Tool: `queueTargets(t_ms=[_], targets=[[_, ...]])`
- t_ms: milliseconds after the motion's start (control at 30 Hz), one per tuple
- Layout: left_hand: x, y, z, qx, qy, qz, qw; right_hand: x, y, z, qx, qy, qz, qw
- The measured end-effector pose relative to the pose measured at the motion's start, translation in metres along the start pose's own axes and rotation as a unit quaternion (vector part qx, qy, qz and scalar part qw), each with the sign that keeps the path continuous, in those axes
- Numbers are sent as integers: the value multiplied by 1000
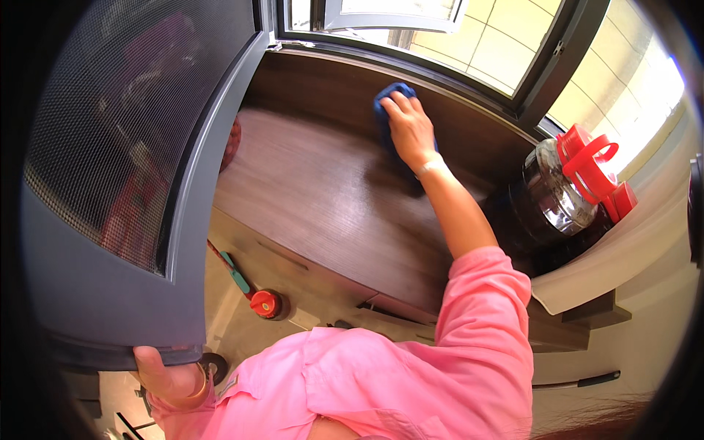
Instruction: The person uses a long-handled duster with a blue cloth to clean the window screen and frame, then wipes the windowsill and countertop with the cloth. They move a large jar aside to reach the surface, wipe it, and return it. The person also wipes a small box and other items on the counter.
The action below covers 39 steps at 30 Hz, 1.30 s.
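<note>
With my right hand point(410, 129) I press a blue cloth point(385, 118) against the dark wood-look panel point(324, 88) below the window, and part of the cloth hangs beneath the palm. My left hand point(168, 374) is at the lower left, gripping the bottom edge of an open grey-framed screen sash point(190, 220), with the thumb on the near side and the fingers hidden. Between the sash and my right arm lies the brown wood-grain top point(313, 176) of a low cabinet.
Large clear jars with red lids point(588, 159) and dark contents stand at the right, beside a pale curtain point(616, 264). A round red patterned object point(232, 144) shows partly behind the sash. A red-capped container point(265, 304) is on the floor. The window frame point(528, 110) borders the back.
</note>
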<state>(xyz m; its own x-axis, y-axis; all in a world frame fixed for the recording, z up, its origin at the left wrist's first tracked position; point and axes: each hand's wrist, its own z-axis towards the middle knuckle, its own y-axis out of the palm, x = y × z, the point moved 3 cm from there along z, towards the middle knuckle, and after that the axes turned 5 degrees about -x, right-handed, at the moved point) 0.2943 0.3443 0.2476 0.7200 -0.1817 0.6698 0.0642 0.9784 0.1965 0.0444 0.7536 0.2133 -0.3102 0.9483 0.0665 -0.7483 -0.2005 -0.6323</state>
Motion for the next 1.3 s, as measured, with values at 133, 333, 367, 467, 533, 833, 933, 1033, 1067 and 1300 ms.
queueTargets(t_ms=[133, 333, 367, 467, 533, 833, 933, 1033, 1067, 1300], targets=[[0, -2, -1, 5, 3, 35, 999, -2, 40, 56, 43, -81, -83, 992], [7, -9, -13, 21, 4, 70, 997, -32, 111, 75, -20, -102, -136, 985], [6, -8, -11, 20, 0, 68, 997, -37, 119, 74, -48, -99, -143, 984], [11, -1, -4, 5, -13, 45, 999, -36, 151, 48, -215, -48, -71, 973], [12, 1, -3, -2, -25, 33, 999, -40, 151, 39, -231, 1, -24, 973], [8, -3, -10, 32, -2, 81, 996, -22, 87, 63, -16, -13, -62, 998], [7, -1, -8, 38, 4, 87, 995, -31, 113, 71, -74, 39, -7, 996], [9, -2, -5, 52, 4, 99, 994, -36, 127, 73, -197, 57, 17, 979], [10, -1, -5, 58, 8, 108, 992, -34, 120, 67, -127, 63, 26, 990], [7, -7, -15, 74, 12, 142, 987, -24, 96, 66, 48, 69, 15, 996]])
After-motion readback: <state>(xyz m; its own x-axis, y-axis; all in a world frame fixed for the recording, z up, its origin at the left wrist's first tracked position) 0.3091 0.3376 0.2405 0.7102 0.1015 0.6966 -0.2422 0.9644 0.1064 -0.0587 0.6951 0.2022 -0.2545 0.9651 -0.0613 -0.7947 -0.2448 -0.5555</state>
